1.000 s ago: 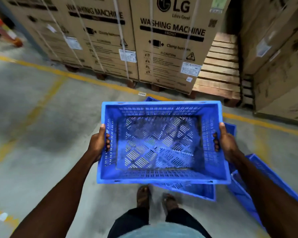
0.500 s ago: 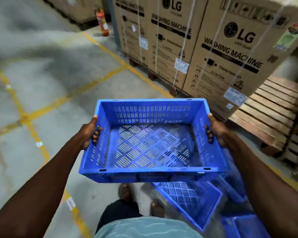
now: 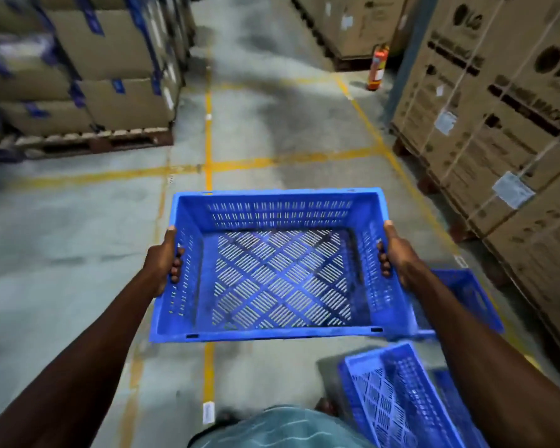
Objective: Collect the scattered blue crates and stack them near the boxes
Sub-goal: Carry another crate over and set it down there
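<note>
Since a second ago the view has swung left, away from the washing-machine boxes that were straight ahead and onto an open aisle. By my reading the crate is being carried off toward its stacking spot, not set down here.

On the left, pallet boxes (image 3: pixel 88 76) border the floor. The left hand (image 3: pixel 162 263) grips the crate (image 3: pixel 272 270) by its left wall, fingers (image 3: pixel 176 270) curled through the slots. The crate is held level above the floor (image 3: pixel 272 130), empty. The right hand (image 3: pixel 398 257) holds the opposite wall likewise. Lower right, two more crates (image 3: pixel 398 396) lie on the floor, beside the LG boxes (image 3: pixel 498 124). The aisle ahead looks open; an extinguisher (image 3: pixel 377 71) stands far right.
</note>
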Tool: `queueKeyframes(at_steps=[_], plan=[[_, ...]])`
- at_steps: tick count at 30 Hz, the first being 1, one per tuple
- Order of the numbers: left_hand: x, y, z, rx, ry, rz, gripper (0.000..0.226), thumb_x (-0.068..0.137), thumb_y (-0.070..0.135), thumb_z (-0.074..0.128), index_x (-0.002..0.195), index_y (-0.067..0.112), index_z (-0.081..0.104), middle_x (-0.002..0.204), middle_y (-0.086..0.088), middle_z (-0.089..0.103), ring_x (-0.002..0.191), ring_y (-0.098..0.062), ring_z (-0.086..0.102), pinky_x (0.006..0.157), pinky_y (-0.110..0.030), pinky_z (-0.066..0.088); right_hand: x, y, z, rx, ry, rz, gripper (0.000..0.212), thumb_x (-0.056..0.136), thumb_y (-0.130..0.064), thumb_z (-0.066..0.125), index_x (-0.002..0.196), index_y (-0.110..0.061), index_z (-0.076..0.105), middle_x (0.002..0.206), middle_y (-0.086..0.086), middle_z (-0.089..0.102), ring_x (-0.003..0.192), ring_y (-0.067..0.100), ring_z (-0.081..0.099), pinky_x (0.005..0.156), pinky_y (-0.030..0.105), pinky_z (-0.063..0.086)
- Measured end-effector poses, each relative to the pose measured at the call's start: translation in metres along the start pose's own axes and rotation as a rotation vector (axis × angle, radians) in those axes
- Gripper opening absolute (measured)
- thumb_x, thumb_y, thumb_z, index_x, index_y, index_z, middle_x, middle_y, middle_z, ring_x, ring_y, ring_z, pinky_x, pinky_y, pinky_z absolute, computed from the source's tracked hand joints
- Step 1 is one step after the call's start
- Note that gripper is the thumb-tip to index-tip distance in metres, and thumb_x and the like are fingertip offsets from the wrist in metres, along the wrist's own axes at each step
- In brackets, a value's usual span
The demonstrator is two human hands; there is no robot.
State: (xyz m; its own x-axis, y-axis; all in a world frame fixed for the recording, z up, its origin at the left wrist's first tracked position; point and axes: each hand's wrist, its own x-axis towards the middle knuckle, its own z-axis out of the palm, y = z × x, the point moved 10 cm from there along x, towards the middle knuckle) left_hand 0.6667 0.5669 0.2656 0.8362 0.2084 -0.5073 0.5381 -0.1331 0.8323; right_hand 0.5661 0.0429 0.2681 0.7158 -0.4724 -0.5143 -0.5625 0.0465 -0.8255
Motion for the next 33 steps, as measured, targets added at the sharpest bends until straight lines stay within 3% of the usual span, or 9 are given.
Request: queueKeyframes(at_steps=[7,15,21,29,33], plan=[[-0.007,-0.06,-0.208,-0.124,0.252,-0.035,0.06,0.091,0.07,0.044,0.073,0.013,0.052,0.043,0.005,0.035,0.034,-0.011,0.025,0.042,-0.02,0.024,-0.018,-0.034,0.217,-0.142,-0.183,-0.097,0.062,0.092,-0.073,0.04,0.071,-0.015,0.051,0.046,0.0,0.038,0.035,0.015,0.029,0.045,0.022,0.027],[-0.043,-0.142,-0.399,-0.333,0.342,-0.182,0.059,0.092,0.071,0.036,0.077,0.015,0.045,0.044,0.004,0.033,0.03,-0.011,0.028,0.033,-0.018,0.027,-0.068,-0.075,0.465,-0.421,-0.528,-0.165,0.064,0.098,-0.065,0.037,0.077,-0.008,0.054,0.061,0.009,0.042,0.045,0.021,0.032,0.041,0.022,0.028],[-0.087,-0.197,-0.487,-0.444,0.567,-0.221,0.06,0.095,0.068,0.035,0.078,0.011,0.047,0.042,0.003,0.037,0.03,-0.011,0.031,0.033,-0.017,0.029,-0.114,-0.094,0.623,-0.577,-0.742,-0.219,0.063,0.097,-0.067,0.035,0.078,-0.01,0.053,0.061,0.007,0.04,0.029,0.014,0.031,0.029,0.021,0.027],[-0.119,-0.243,-0.577,-0.554,0.882,-0.268,0.061,0.095,0.068,0.035,0.077,0.011,0.048,0.054,-0.002,0.035,0.033,-0.013,0.028,0.036,-0.018,0.027,-0.174,-0.095,0.822,-0.679,-0.962,-0.319,0.065,0.097,-0.068,0.034,0.08,-0.009,0.055,0.059,0.008,0.043,0.029,0.015,0.032,0.034,0.02,0.029],[-0.129,-0.25,-0.61,-0.579,1.055,-0.291,0.062,0.095,0.066,0.038,0.074,0.009,0.049,0.055,-0.005,0.037,0.032,-0.014,0.03,0.034,-0.019,0.027,-0.206,-0.096,0.895,-0.691,-1.046,-0.355,0.063,0.098,-0.067,0.034,0.078,-0.01,0.055,0.059,0.008,0.044,0.038,0.019,0.033,0.039,0.023,0.03]])
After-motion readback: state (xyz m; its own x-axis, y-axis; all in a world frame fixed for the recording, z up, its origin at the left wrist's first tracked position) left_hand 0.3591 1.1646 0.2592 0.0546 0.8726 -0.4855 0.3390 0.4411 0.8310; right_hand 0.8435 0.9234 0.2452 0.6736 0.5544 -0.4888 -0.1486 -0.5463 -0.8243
